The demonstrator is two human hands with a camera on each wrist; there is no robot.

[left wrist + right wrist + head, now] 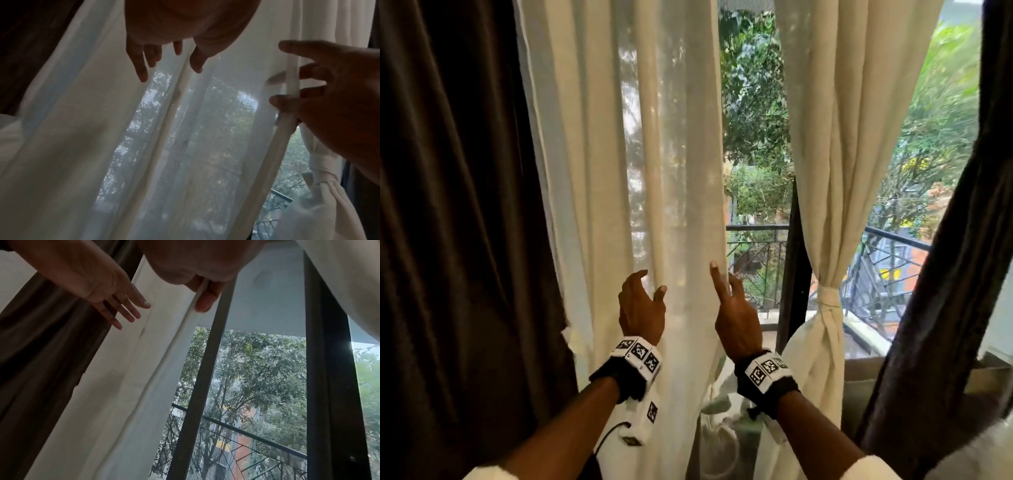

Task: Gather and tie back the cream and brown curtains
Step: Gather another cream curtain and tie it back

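Note:
A loose cream curtain (pixel 640 171) hangs in the middle, with a brown curtain (pixel 455 205) to its left. My left hand (pixel 652 284) is raised in front of the cream fabric with relaxed, spread fingers (pixel 141 71) and holds nothing. My right hand (pixel 722 277) is at the curtain's right hem (pixel 292 81). It pinches the hem, with index finger and thumb (pixel 203 301) in front and the other fingers behind. On the right, a second cream curtain (pixel 835 137) is bound by a knotted tie (pixel 827 301), beside another brown curtain (pixel 969 257).
Behind the curtains are a dark window frame (pixel 792 274) with mesh, a balcony railing (pixel 756 228) and trees. A white vase-like object (pixel 719 442) shows low through the fabric between my forearms.

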